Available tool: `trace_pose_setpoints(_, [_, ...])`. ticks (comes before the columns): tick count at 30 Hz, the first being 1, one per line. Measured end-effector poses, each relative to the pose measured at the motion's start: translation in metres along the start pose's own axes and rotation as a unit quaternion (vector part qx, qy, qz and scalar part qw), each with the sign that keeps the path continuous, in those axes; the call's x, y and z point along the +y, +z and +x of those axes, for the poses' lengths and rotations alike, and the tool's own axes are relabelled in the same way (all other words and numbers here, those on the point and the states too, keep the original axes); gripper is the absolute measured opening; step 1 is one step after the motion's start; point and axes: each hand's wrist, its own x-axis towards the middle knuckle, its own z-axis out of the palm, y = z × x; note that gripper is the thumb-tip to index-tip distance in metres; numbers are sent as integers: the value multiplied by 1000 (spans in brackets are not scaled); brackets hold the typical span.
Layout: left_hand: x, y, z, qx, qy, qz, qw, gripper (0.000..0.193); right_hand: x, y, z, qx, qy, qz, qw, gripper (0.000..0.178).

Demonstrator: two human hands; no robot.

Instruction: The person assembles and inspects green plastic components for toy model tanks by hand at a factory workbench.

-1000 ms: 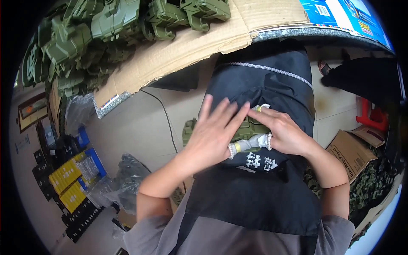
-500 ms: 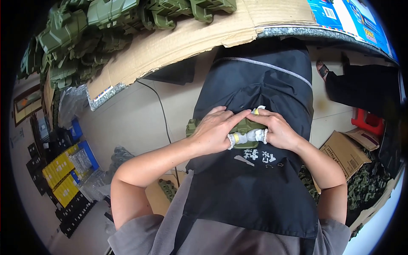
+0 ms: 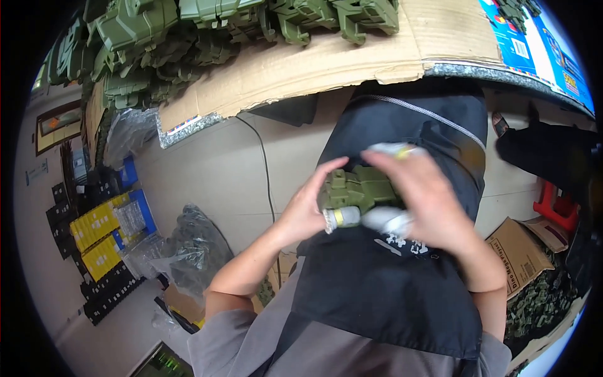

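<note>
Over the black fabric apron [image 3: 383,295], bare left hand [image 3: 305,206] pinches the 9 o'clock end of an olive-green boxy plastic part [image 3: 361,187]. Right hand [image 3: 426,191] blurred at 3 o'clock, contact unclear. Hands no longer meet; part's top now accessible.

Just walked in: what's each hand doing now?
Left hand: holding the green plastic part.
Right hand: blurred, at the part's right end; whether it grips can't be told.
</note>
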Motion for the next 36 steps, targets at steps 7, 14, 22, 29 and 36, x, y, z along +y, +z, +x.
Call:
trace_pose_setpoints(7, [-9,12,0,16,65,51,996,70,-2,38,-5,-36,-16,4,999,61])
trace_pose_setpoints(14, [-2,14,7,41,85,89,992,66,45,19,12,-168,50,223,959,65])
trace_pose_setpoints(22, [14,-2,30,-15,150,13,988,97,43,-3,7,-13,82,297,951,69])
trace_pose_setpoints(29, [12,57,61,-28,230,-195,953,99,30,-37,-18,187,25,91,978,73])
trace_pose_setpoints(36, [40,37,60,-174,313,172,918,88,6,-95,-35,-25,-28,34,999,91])
